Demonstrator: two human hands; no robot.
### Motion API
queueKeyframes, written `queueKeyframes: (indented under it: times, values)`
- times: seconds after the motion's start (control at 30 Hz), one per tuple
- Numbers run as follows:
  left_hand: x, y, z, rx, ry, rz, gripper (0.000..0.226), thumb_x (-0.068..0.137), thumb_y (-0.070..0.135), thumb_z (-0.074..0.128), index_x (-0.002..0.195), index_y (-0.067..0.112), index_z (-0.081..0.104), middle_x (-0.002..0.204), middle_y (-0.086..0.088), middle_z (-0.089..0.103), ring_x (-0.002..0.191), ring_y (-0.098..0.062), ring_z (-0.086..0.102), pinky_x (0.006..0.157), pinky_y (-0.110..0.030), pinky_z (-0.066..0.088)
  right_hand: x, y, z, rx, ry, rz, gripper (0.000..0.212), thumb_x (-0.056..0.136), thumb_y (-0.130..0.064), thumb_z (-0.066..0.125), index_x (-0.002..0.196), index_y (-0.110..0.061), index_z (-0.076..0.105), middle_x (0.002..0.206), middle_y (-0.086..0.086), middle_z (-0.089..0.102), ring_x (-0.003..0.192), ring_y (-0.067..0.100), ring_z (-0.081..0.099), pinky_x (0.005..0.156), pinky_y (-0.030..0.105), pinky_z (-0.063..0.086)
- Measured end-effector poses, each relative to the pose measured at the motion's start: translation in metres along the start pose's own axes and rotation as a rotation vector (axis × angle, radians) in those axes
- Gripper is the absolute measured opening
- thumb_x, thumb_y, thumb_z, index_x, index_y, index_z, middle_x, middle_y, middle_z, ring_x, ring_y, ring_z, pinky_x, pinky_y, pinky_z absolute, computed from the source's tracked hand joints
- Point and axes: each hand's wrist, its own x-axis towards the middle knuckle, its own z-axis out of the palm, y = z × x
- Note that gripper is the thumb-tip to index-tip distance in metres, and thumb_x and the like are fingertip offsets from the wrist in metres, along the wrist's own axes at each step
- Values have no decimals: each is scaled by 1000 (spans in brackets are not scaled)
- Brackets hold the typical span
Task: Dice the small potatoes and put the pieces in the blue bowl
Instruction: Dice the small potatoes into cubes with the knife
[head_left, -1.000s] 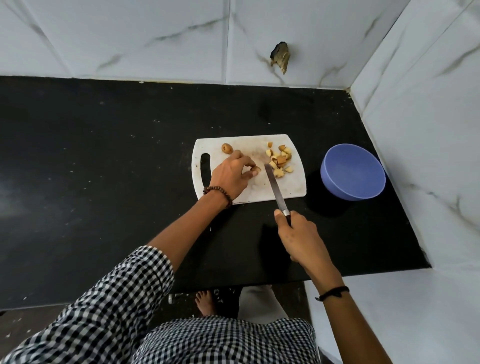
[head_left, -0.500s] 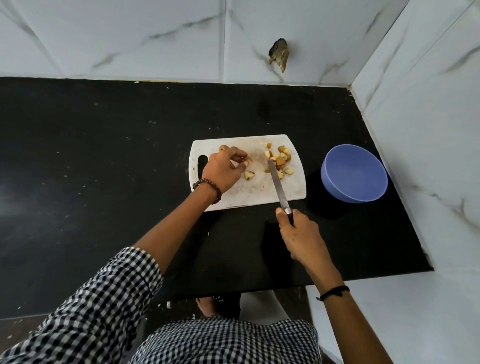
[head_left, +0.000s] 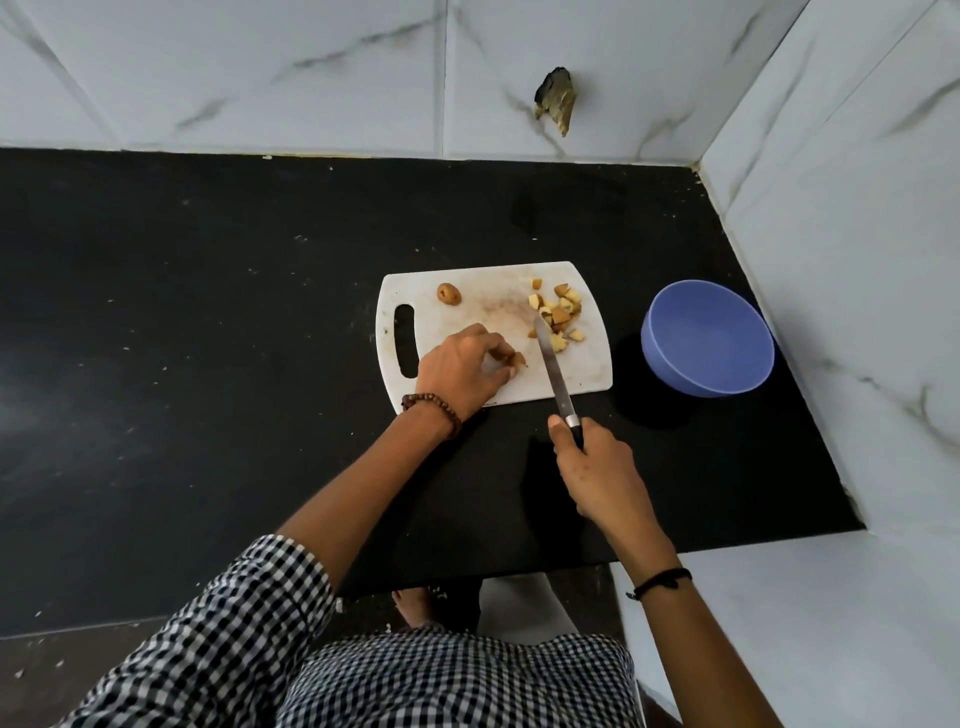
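Observation:
A white cutting board (head_left: 467, 306) lies on the black counter. One whole small potato (head_left: 448, 293) sits near its far left corner. A heap of diced potato pieces (head_left: 558, 312) lies at the far right of the board. My left hand (head_left: 460, 369) pinches a potato piece (head_left: 518, 358) on the board's near part. My right hand (head_left: 592, 462) grips the handle of a knife (head_left: 553, 369), whose blade points away from me, with its tip beside the diced heap. The blue bowl (head_left: 707, 338) stands right of the board and looks empty.
The black counter (head_left: 208, 338) stretches wide to the left. White marble walls bound it at the back and right, with a chipped hole (head_left: 556, 98) in the back wall. The counter's front edge runs close under my right wrist.
My left hand has come back from the far left of the board to its near part, pinching a piece. The whole potato is uncovered again. The knife has barely moved.

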Motion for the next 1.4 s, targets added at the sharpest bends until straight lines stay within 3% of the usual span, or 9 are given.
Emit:
queueKeyframes:
  times: [0.2, 0.33, 0.53, 0.73, 1.03, 1.4]
  values:
    - [1, -3, -6, 3, -27, 2, 29, 81, 40, 70, 109, 31, 67, 102, 13, 64, 89, -9, 60, 69, -31, 53, 0, -3, 7, 8, -14, -4, 36, 104, -51, 43, 96, -19, 56, 85, 3, 59, 67, 12, 56, 60, 29, 45]
    - [-1, 1, -2, -36, -23, 6, 19, 85, 36, 68, 103, 33, 71, 101, 13, 66, 89, -7, 59, 66, -25, 48, 3, -6, 15, 24, -4, -14, 39, 103, -58, 36, 97, -23, 54, 89, 3, 60, 76, 14, 57, 68, 34, 47]
    - [-3, 10, 5, -43, 23, -25, 16, 84, 36, 70, 98, 32, 74, 100, 14, 69, 89, -8, 60, 66, -23, 44, 5, -13, 20, -39, 27, -78, 41, 105, -53, 32, 98, -19, 54, 94, 7, 62, 80, 18, 60, 69, 35, 47]
    - [0, 7, 8, -64, 13, -86, 17, 81, 39, 72, 96, 33, 75, 95, 15, 71, 89, -8, 61, 64, -24, 47, 9, -15, 24, -162, 47, -82, 44, 106, -54, 28, 103, -17, 52, 99, 10, 62, 91, 25, 63, 83, 47, 54]
    - [0, 8, 9, 12, 15, -56, 14, 86, 35, 68, 98, 32, 75, 100, 13, 70, 90, -12, 62, 69, -31, 53, 12, -19, 32, -356, 58, -38, 35, 108, -44, 27, 112, -14, 47, 102, 11, 62, 92, 27, 64, 82, 49, 56]
    - [1, 7, 10, 41, 15, -25, 14, 87, 27, 67, 98, 29, 75, 96, 11, 70, 89, -15, 64, 72, -36, 54, 14, -20, 31, -315, 31, -34, 38, 108, -46, 26, 109, -14, 46, 106, 14, 59, 97, 31, 63, 87, 53, 53]
